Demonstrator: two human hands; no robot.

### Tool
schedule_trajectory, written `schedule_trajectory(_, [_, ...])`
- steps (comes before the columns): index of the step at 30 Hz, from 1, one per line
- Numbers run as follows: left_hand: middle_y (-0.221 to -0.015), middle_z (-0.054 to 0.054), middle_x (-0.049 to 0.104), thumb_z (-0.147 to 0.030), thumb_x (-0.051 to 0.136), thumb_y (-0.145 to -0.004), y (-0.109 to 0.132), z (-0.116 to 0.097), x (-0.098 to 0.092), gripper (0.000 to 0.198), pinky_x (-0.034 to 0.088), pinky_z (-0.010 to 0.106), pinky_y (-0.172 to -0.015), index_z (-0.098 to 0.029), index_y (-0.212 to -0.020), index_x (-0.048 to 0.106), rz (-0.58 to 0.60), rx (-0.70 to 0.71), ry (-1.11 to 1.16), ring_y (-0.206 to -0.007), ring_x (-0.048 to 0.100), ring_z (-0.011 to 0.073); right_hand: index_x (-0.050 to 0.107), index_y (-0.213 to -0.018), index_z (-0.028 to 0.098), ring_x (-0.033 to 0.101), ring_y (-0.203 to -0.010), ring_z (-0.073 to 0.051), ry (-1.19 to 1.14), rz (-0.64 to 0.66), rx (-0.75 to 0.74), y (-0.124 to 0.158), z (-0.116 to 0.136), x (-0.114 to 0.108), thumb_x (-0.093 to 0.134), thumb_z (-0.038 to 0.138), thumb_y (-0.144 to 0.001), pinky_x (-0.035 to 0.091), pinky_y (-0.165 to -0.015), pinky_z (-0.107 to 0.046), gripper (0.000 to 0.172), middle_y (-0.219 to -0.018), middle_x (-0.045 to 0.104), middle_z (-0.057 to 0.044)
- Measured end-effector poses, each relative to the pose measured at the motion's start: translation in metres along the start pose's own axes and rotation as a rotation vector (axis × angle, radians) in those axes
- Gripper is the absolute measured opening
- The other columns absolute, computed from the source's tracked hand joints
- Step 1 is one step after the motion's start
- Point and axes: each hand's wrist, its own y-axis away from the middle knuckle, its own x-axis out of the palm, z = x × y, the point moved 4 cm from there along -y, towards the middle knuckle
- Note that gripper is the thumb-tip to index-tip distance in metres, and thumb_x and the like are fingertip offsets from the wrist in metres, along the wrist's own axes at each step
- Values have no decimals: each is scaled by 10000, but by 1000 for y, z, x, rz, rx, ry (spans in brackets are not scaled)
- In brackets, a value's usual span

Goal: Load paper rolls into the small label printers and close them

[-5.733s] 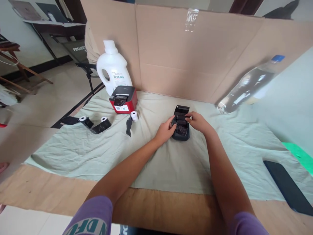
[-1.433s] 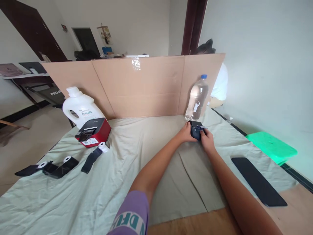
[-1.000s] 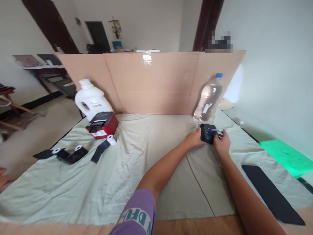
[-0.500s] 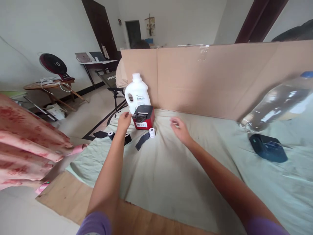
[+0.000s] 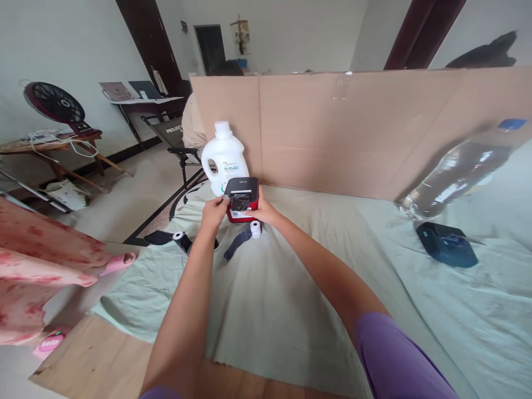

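A small red and black receipt printer (image 5: 242, 185) stands on the pale green cloth (image 5: 291, 299), with a dark strip at its front slot. My left hand (image 5: 214, 213) closes on its left side, thumb near the front edge. From the right, my right hand (image 5: 266, 210) wraps the other side, its fingers reaching the front by the label. Just in front of the printer lies a white paper roll (image 5: 255, 229) with a dark strip trailing from it. Another roll (image 5: 178, 236) with dark material lies to the left, partly near my left forearm.
A white jug with a handle (image 5: 226, 158) stands right behind the printer. A cardboard wall (image 5: 332, 138) runs along the back. At right, a large clear bottle with a blue cap (image 5: 453, 172) leans over a dark blue device (image 5: 446, 245). A person sits beyond the cardboard.
My right hand has moved left from the bare cloth onto the printer's right side. My left hand has closed in on its left side. The view has shifted slightly right.
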Motion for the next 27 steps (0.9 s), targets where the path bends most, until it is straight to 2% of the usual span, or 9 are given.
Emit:
schedule_trajectory(2, [-849,69,765,-510,698,-788,12,-21,11,436,548,387,-882,-129,-993,753,35,14,-11,-929,682,250,197,-1560,213,451,-1398,-296,-26,-11,-86,7,18,-20,890,420,-604,350,-1178,-492,1199,-1503,487,-96])
schedule_trajectory(5, [-1018,66,768,-503,655,-840,46,-64,38,462,526,368,-952,-148,-1123,737,111,136,-12,-1063,670,269,153,-1577,237,374,-1456,-291,-13,-75,-190,35,52,-64,874,461,-618,328,-1195,-463,1220,-1594,355,-92])
schedule_trajectory(8, [-1201,61,725,-484,611,-892,99,-99,73,518,483,362,-1039,-162,-1295,664,224,267,47,-1161,643,270,136,-1588,223,342,-1472,-305,79,-201,-216,89,83,-113,868,486,-626,312,-1202,-453,1237,-1624,286,-117])
schedule_trajectory(10, [-1275,53,692,-481,594,-913,139,-108,96,554,459,369,-1081,-181,-1379,601,299,299,113,-1220,615,271,124,-1592,223,368,-1454,-317,141,-279,-188,136,96,-138,867,482,-631,328,-1190,-463,1242,-1624,277,-134])
schedule_trajectory(14, [-1420,49,596,-499,582,-924,210,-99,131,617,433,365,-1128,-208,-1464,513,484,281,237,-1321,546,261,123,-1589,238,479,-1371,-320,170,-366,-36,224,98,-165,854,439,-664,421,-1124,-471,1196,-1574,367,-152])
schedule_trajectory(17, [-1432,64,585,-524,586,-915,239,-85,143,649,449,375,-1116,-193,-1467,505,562,204,273,-1295,569,261,109,-1588,222,519,-1335,-313,160,-392,53,262,87,-168,842,425,-681,445,-1107,-471,1184,-1526,435,-162])
schedule_trajectory(22, [-1401,70,612,-536,597,-902,250,-74,143,651,430,369,-1132,-170,-1437,538,550,171,249,-1296,567,254,111,-1581,181,505,-1350,-317,158,-381,18,273,69,-166,840,426,-675,384,-1153,-485,1189,-1467,502,-177])
schedule_trajectory(27, [-1379,84,628,-541,581,-912,252,-65,140,652,453,389,-1111,-170,-1446,526,552,149,217,-1270,588,256,122,-1573,185,443,-1403,-320,159,-357,-12,272,57,-163,816,459,-694,313,-1190,-510,1153,-1560,383,-192])
